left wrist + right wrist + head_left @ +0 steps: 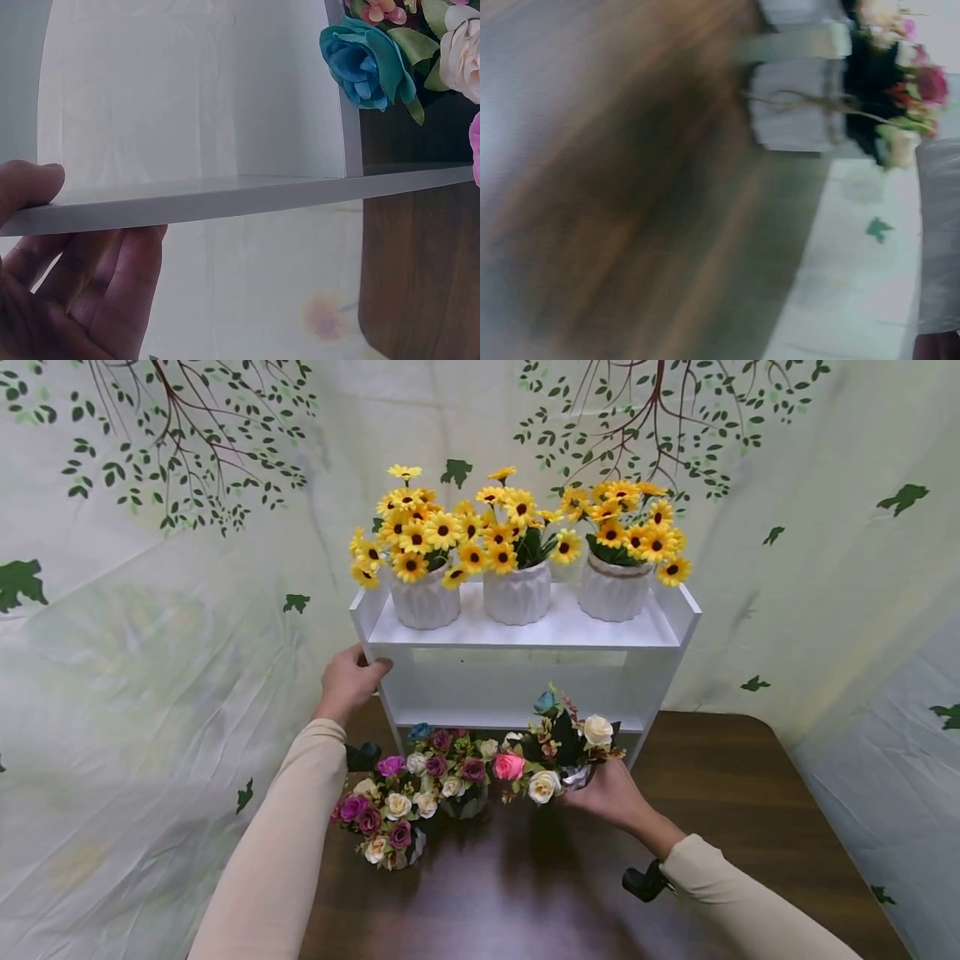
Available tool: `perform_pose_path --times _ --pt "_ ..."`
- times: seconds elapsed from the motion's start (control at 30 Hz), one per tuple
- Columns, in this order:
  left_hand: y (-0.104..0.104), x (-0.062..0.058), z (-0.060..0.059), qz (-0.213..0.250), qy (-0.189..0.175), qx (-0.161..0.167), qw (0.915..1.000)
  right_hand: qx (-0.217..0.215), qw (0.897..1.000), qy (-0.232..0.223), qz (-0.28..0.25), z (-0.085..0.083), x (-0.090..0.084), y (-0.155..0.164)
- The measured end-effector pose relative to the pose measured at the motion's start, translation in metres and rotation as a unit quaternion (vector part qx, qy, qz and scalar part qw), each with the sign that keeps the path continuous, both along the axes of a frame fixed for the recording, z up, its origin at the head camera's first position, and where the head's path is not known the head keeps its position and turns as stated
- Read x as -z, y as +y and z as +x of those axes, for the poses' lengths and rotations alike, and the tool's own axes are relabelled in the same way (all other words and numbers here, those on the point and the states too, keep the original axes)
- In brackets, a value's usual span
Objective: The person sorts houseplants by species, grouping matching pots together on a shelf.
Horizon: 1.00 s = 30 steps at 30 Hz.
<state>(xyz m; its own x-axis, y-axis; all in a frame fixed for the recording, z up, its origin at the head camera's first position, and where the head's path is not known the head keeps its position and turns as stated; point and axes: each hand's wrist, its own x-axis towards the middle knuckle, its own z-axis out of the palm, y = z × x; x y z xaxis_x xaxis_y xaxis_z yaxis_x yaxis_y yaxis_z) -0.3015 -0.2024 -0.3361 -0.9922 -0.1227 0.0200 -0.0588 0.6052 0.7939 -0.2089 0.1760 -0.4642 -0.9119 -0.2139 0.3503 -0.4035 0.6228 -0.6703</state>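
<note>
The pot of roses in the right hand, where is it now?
In the head view the pot of roses is right of centre, just in front of the white shelf's lower opening, gripped by the right hand, with two other rose pots to its left.

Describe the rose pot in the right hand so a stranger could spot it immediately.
Find the white shelf on the dark table. Three rose pots stand before its open lower level; take the rightmost rose pot, gripped by the right hand. Only it shows a bright pink rose and a teal one.
</note>
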Motion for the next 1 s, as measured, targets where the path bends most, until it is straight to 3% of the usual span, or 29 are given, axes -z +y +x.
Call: perform_pose_path --times 0.2,0.4,0.7,0.9,0.97,1.0 --pt "-0.003 -0.001 0.001 -0.006 0.001 -0.002 1.0 -0.002 1.0 -0.017 0.002 -0.017 -0.033 -0.005" --pt "-0.003 -0.002 0.0 -0.008 -0.005 -0.003 1.0 0.013 0.995 -0.095 -0.025 -0.039 -0.061 -0.014" --pt "-0.003 0.001 0.0 -0.005 -0.006 0.0 1.0 0.015 0.992 -0.116 -0.054 -0.068 -0.067 -0.045" --pt "-0.005 0.0 0.002 -0.005 -0.008 -0.004 0.9999 -0.024 0.969 -0.178 -0.168 -0.087 -0.066 -0.082" --pt "-0.005 0.0 0.002 -0.008 -0.005 -0.005 0.9999 -0.027 0.969 -0.182 -0.165 -0.093 -0.068 -0.094" --pt "-0.005 0.0 0.001 -0.009 -0.004 -0.006 0.9999 -0.06 0.946 -0.222 -0.228 -0.096 -0.071 -0.1"
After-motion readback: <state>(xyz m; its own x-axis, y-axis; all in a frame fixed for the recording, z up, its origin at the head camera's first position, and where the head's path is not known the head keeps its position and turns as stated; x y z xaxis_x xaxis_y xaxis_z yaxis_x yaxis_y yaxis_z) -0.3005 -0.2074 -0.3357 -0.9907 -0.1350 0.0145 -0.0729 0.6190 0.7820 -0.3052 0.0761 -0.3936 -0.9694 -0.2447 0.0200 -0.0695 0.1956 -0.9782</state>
